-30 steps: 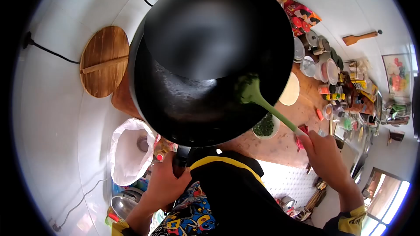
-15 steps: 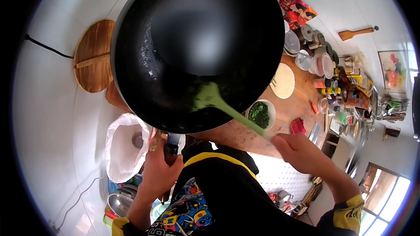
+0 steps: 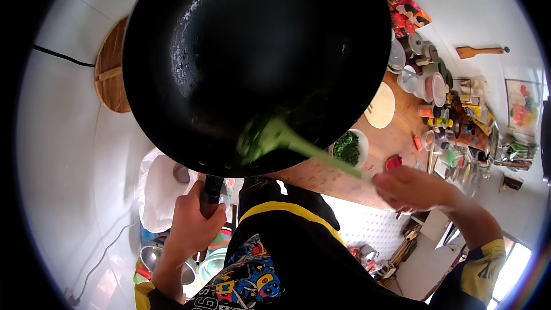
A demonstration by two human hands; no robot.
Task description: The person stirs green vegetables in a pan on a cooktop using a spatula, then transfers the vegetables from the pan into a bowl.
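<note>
A large black wok [image 3: 258, 51] is tilted up close to the camera, over the counter's edge. My left hand [image 3: 195, 218] is wrapped round its black handle [image 3: 211, 190]. In my right hand [image 3: 416, 188] is the pale end of a green spatula [image 3: 310, 150], whose head lies inside the wok near the rim closest to me. Dark chopped greens [image 3: 250, 143] cling at the blurred spatula head. Just right of the wok, a white bowl [image 3: 364, 148] holds more chopped greens [image 3: 346, 148]; the spatula's shaft passes in front of its lower edge.
A wooden counter [image 3: 404, 129] carries a round pale board [image 3: 381, 106], a red dish [image 3: 394, 162] and several jars and tubs along the wall. To the left are a round wooden lid [image 3: 112, 77] and a bin with a white liner [image 3: 158, 195].
The wok looks larger and nearer, its handle turned more upright. My right hand has moved right, and the spatula head has shifted slightly down, with greens now showing on it.
</note>
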